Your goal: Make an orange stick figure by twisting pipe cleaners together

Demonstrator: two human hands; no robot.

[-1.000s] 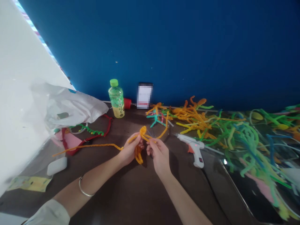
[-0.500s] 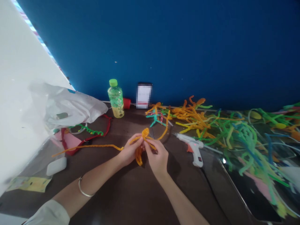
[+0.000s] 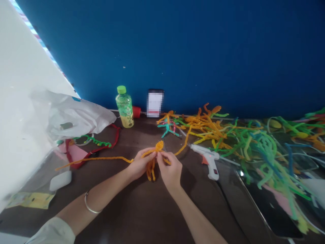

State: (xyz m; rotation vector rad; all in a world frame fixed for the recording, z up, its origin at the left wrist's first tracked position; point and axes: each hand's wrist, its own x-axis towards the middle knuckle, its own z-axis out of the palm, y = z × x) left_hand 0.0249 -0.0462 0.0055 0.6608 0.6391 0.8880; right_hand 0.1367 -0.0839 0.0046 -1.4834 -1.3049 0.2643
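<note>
Two bare hands, the left hand (image 3: 140, 165) and right hand (image 3: 170, 169), pinch close together on a looped, fuzzy orange chenille pipe cleaner (image 3: 159, 146), near a white plastic hot glue gun (image 3: 209, 159).

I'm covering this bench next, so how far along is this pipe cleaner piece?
Done: the fuzzy orange pipe cleaner has a small twisted loop at its top, and a small teal-and-pink pipe cleaner figure looks finished nearby. In hand: the left hand and right hand hold the orange piece just below that loop. Left: its long orange tail runs loose, and the tangled heap of green and orange pipe cleaners lies unworked.
</note>
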